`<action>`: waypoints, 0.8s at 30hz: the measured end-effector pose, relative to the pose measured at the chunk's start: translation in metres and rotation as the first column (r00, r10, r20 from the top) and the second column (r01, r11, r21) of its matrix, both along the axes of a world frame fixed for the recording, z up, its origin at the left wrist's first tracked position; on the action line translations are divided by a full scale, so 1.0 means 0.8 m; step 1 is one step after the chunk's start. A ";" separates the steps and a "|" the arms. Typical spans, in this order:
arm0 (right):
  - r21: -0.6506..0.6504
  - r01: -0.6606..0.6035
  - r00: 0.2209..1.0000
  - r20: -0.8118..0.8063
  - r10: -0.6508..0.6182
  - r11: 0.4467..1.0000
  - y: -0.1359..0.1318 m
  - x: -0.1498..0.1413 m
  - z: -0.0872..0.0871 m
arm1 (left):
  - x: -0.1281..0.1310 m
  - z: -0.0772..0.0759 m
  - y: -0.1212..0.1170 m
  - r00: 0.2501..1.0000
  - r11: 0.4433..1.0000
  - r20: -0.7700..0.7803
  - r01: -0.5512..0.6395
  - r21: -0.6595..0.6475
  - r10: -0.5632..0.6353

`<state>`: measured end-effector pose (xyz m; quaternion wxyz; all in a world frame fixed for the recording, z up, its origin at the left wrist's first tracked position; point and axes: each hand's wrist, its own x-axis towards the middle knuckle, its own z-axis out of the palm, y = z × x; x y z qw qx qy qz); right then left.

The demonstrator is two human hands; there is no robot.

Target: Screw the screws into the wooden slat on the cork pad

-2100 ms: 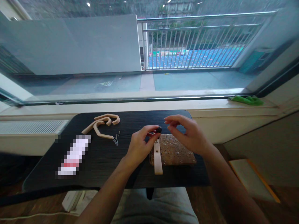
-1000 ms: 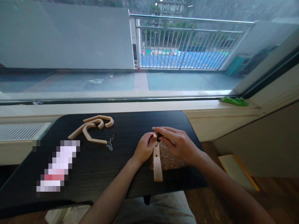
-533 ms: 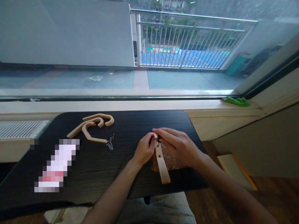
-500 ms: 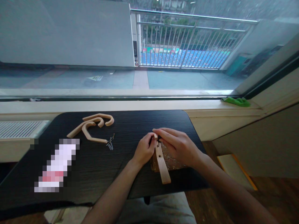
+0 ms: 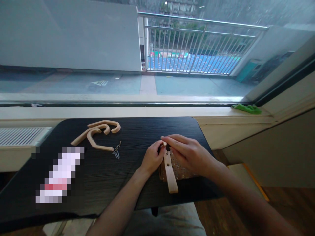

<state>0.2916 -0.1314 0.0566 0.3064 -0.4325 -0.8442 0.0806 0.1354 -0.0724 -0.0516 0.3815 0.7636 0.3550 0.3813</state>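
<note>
A pale wooden hook (image 5: 172, 180) lies over a brown, pitted block (image 5: 183, 172) near the table's right side, its straight end pointing towards me. Two holes show along its shank; the upper one seems to have a screw in it. My left hand (image 5: 152, 157) is closed round the far, curled end of the hook. From the right, my right hand (image 5: 189, 152) reaches over the block, thumb and fingers closed at that same curled end. The fingers hide most of the curl. Several screws (image 5: 116, 152) lie loose to the left of my hands.
More wooden hooks (image 5: 100, 148) lie at the back left of the black table (image 5: 133, 131). A blurred white and red packet-like thing (image 5: 62, 173) is at the left. On the window sill (image 5: 172, 111) rests a green cloth (image 5: 247, 108). A radiator (image 5: 24, 136) stands left of the table.
The hook's near end has swung slightly to the left. My hands keep their hold at the curled end, and the view has shifted a little.
</note>
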 end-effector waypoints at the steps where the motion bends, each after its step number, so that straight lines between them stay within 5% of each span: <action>1: 0.003 0.001 1.000 0.013 -0.001 1.000 0.000 0.000 0.001 | 0.000 0.000 0.000 1.000 1.000 -0.001 0.001 0.001 -0.001; 17: -0.032 0.001 0.926 0.378 0.011 0.999 0.013 0.002 0.034 | 0.001 0.001 -0.002 0.999 0.999 -0.016 -0.031 -0.040 0.030; 24: -0.079 0.014 0.883 0.469 0.025 0.997 0.018 -0.002 0.045 | -0.016 0.005 0.005 0.997 0.992 0.004 0.074 -0.099 -0.074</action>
